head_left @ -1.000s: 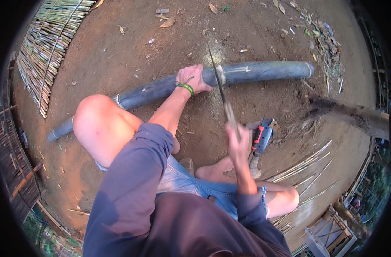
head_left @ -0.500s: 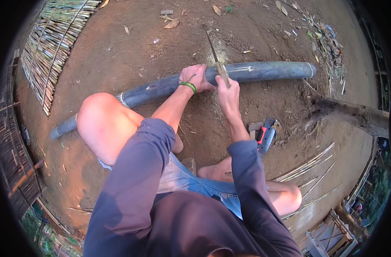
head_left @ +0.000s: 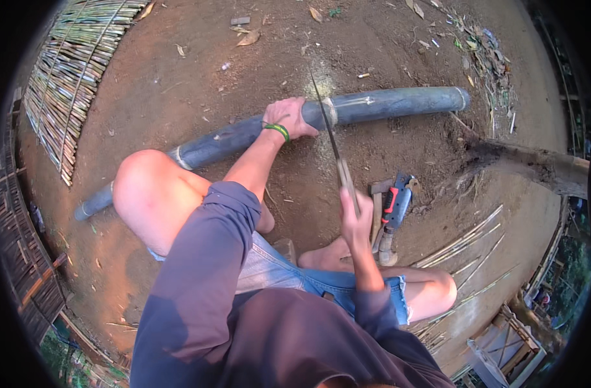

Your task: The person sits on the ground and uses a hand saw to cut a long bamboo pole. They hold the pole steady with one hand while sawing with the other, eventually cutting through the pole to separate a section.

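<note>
Nearest is the person's dark shirt (head_left: 289, 336), with faded denim shorts (head_left: 269, 266) beyond it and bare knees bent out to either side. The right hand (head_left: 357, 216), in front of the body, is closed around the handle of a saw (head_left: 343, 169), its dark, narrow blade slanting away and slightly leftward. Just right of that hand, a tool with a red-and-black grip and a blue-grey body (head_left: 402, 200) lies on the dirt ground (head_left: 431, 152); thin split sticks (head_left: 460, 244) are spread farther right. Beyond, a long bluish-grey bamboo pole (head_left: 399, 103) lies crosswise, its left part running behind the left knee. The left hand (head_left: 289, 118), wearing a green wristband (head_left: 279, 131), grasps the pole from above. The blade crosses it just right of that hand, beside a pale joint ring (head_left: 332, 111); how deep it sits cannot be told. Pale sawdust (head_left: 322, 81) covers the soil past the pole. Farther off are dry leaves (head_left: 249, 37) and, at upper left, a mat of lashed sticks (head_left: 75, 77).
</note>
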Tool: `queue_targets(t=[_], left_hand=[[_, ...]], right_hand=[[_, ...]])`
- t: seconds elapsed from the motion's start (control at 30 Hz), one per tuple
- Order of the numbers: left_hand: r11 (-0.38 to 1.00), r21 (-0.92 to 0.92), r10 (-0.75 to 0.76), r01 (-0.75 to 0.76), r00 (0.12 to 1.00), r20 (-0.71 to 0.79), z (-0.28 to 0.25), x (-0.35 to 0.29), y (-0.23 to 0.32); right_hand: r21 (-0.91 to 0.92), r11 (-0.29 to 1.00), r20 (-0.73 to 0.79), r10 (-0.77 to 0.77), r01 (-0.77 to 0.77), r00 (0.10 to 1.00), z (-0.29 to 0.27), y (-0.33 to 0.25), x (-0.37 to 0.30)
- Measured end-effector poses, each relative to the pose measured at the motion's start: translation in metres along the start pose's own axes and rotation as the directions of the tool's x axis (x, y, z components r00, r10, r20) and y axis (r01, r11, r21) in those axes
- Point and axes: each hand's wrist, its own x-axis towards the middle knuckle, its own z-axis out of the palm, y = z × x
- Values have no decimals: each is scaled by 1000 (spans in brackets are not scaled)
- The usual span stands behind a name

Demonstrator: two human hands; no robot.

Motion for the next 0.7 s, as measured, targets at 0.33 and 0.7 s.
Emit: queue_targets(t=[0.33, 0.7], left_hand=[[998, 48, 45, -45, 999, -11, 2, 0, -2], [997, 48, -58, 53, 990, 126, -6, 23, -3]], right_hand=[[-76, 988, 20, 136, -135, 990, 20, -18, 23], [-61, 985, 16, 160, -158, 987, 30, 16, 40]])
